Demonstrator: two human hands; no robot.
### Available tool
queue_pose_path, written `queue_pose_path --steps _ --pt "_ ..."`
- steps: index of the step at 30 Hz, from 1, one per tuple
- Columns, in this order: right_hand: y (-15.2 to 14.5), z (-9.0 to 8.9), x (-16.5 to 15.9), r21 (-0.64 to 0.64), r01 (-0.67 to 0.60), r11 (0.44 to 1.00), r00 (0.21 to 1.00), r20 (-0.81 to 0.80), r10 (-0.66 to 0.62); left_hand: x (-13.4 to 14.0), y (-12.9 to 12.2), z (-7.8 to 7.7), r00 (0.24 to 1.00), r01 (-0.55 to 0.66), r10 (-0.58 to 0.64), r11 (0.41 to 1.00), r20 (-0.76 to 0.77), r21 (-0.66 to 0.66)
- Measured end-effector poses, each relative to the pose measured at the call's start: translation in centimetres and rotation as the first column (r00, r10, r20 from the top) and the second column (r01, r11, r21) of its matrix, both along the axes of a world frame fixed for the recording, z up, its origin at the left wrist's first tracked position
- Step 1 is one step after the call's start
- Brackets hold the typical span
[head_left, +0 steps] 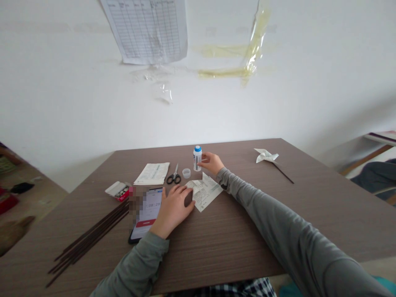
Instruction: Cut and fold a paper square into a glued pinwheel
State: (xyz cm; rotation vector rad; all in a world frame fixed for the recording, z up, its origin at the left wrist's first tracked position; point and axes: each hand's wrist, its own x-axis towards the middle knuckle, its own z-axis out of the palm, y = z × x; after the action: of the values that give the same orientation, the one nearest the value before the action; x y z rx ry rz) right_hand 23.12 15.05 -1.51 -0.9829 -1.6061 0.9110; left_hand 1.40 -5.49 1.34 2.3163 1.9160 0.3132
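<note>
My right hand (213, 163) reaches across the paper, its thumb and fingers closed on the right side of a small white glue bottle (197, 160) with a blue cap. The bottle stands upright on the table. My left hand (175, 206) curves over the left edge of a partly folded printed paper square (206, 194), thumb and index finger holding its edge. A raised flap sticks up from the paper. Just behind my left hand lie black-handled scissors (174, 177) and a small clear plastic cap (186, 173).
A stack of printed paper (151, 174) lies at the back left. In front of it are an open small box (118, 190), a phone (148, 214) showing a timer, and several dark sticks (93, 231). A paper pinwheel (266, 156) on a stick lies at right.
</note>
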Motion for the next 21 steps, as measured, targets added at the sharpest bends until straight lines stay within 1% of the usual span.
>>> queue_pose_path --steps 4,9,16,21 --pt "-0.1 0.3 -1.2 -0.083 0.034 0.996 0.999 0.01 -0.034 -0.2 0.0 0.0 1.0 0.01 -0.01 1.0 0.012 0.012" --pt "-0.9 0.3 -1.8 -0.133 0.025 0.991 1.0 0.009 -0.024 -0.2 0.0 -0.1 1.0 0.005 -0.005 1.0 0.008 0.017" --pt "-1.5 -0.3 -1.7 -0.155 0.022 0.988 1.0 0.009 -0.021 0.3 -0.2 0.9 1.0 -0.015 0.015 1.0 0.01 -0.005" --pt "-1.7 -0.1 -1.6 -0.153 0.044 0.987 0.999 0.032 -0.039 0.3 -0.3 1.0 1.0 -0.006 0.006 1.0 0.005 -0.027"
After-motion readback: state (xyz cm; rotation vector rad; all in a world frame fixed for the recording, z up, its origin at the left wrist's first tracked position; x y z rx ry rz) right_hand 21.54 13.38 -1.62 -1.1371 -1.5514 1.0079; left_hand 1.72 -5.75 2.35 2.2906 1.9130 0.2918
